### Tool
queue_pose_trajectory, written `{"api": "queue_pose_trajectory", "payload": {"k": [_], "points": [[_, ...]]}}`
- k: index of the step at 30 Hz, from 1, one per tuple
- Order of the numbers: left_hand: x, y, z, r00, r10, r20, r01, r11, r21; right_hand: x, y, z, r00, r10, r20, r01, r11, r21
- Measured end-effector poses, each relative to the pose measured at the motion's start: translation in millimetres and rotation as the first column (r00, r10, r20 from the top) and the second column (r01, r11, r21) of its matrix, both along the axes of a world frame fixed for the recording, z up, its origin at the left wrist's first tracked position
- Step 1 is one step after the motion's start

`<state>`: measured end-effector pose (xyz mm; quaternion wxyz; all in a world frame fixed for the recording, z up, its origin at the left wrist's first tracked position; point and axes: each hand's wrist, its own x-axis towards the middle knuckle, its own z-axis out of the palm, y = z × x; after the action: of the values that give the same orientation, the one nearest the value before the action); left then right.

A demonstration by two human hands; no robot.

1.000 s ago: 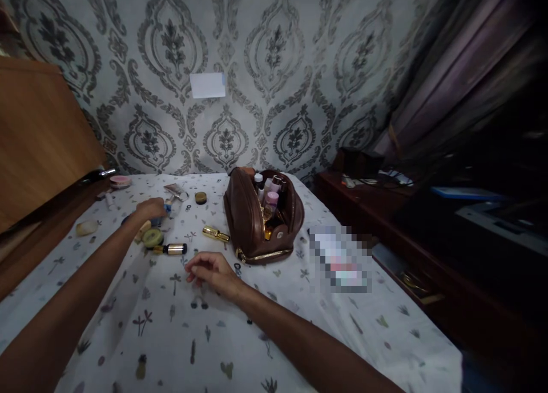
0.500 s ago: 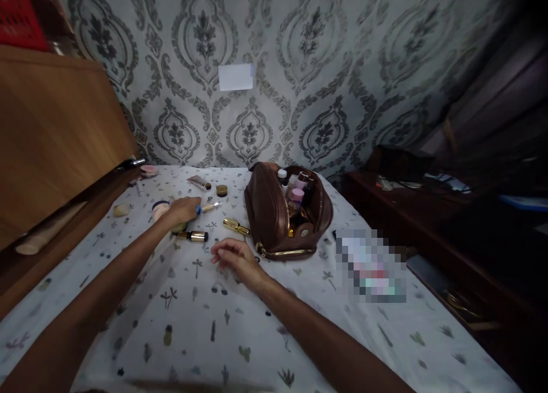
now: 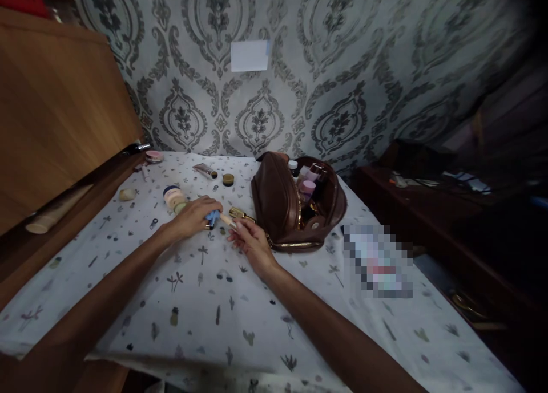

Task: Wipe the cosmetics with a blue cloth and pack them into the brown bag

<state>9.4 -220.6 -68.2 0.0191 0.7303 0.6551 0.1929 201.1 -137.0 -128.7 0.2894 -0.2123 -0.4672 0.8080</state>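
Note:
My left hand (image 3: pixel 197 215) is closed on the blue end of a slim beige tube (image 3: pixel 228 219). The fingers of my right hand (image 3: pixel 254 244) pinch the tube's other end, just above the cloth. What kind of cosmetic it is, I cannot tell. Behind my right fingertips lies a gold tube (image 3: pixel 238 212), partly covered. The black and gold tube under my left hand is mostly hidden. Beside that hand stand a cream jar with a dark lid (image 3: pixel 173 198) and a greenish round item (image 3: pixel 180 206). To the right sits an open brown makeup bag (image 3: pixel 274 193) full of small bottles.
A squeeze tube (image 3: pixel 205 170) and a small round pot (image 3: pixel 228 179) lie farther back. A pink compact (image 3: pixel 154 156) and a pale lump-like item (image 3: pixel 127 194) are at the left. A blurred-out flat object (image 3: pixel 379 262) lies right of the bag. A wooden cabinet (image 3: pixel 64 108) borders the left.
My left hand has moved right and nearer with the tube. My right hand has come up to it and taken hold of the free end. The view has shifted slightly.

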Motion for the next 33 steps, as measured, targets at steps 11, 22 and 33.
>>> {"api": "queue_pose_trajectory", "payload": {"k": [11, 22, 33], "points": [[48, -7, -3.1, 0.983, 0.179, 0.037, -0.175, 0.865, 0.469, 9, -12, 23.6, 0.997, -0.080, -0.014, 0.081, 0.993, 0.086], [38, -13, -8.1, 0.925, 0.117, -0.363, 0.053, 0.903, 0.426, 35, -28, 37.1, 0.993, 0.122, 0.010, -0.121, 0.992, -0.018], [20, -23, 3.6, 0.861, 0.277, 0.426, -0.425, 0.852, 0.306, 34, -24, 38.0, 0.988, 0.156, 0.015, -0.156, 0.987, -0.043]]}}
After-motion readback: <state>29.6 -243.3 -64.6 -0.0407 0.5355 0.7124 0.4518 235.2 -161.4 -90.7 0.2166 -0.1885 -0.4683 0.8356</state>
